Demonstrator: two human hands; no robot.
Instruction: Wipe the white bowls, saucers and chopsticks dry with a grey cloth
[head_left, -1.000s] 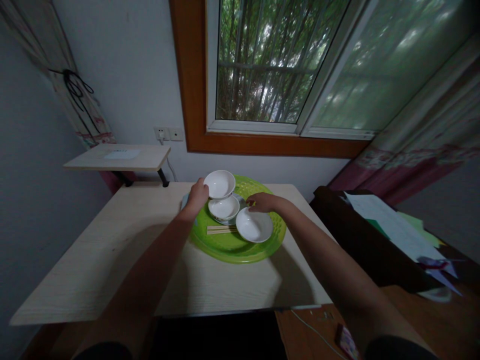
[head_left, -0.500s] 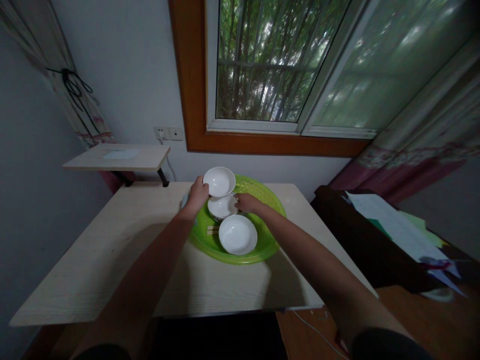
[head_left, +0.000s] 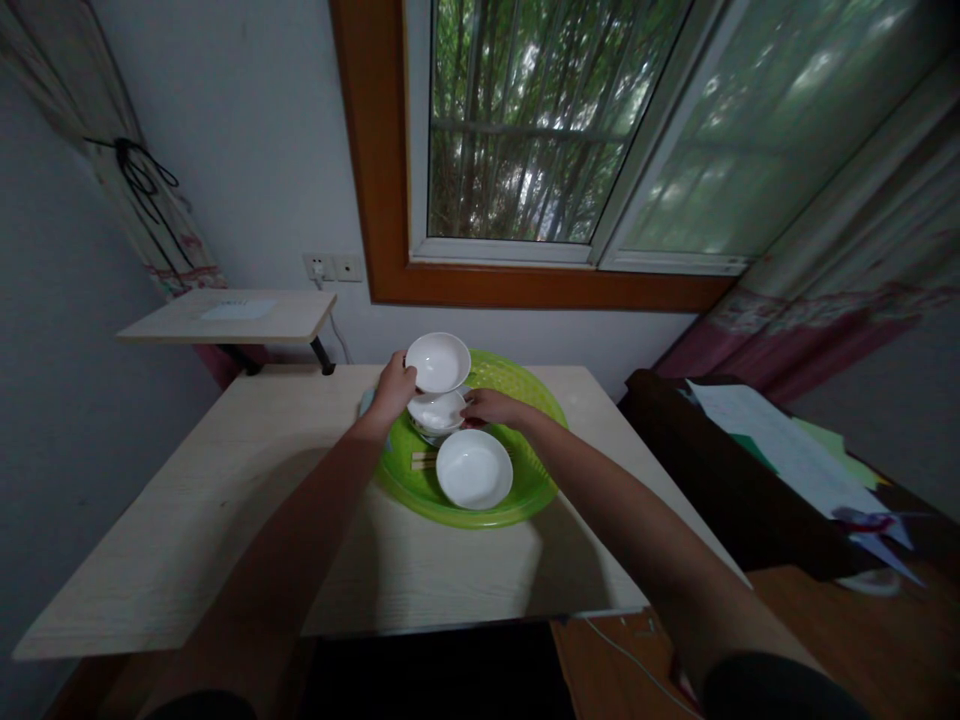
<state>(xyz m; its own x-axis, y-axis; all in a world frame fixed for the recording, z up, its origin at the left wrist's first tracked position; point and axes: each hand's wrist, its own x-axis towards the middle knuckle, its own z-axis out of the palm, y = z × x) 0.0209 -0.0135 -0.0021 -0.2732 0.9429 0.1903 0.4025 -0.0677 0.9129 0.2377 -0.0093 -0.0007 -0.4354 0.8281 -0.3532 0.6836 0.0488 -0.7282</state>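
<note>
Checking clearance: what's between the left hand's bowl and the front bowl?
Middle white bowl, right hand at its rim; a bit of plate shows below it. Head view.

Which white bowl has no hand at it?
The bowl nearest the person, by the chopsticks; the left hand holds the farthest one, the right hand is at the middle one.

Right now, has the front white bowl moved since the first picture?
Yes: the front white bowl has moved left relative to the green tray, covering more of the chopsticks.

Window in orange-brown frame, tied curtain, wall sockets, papers
</note>
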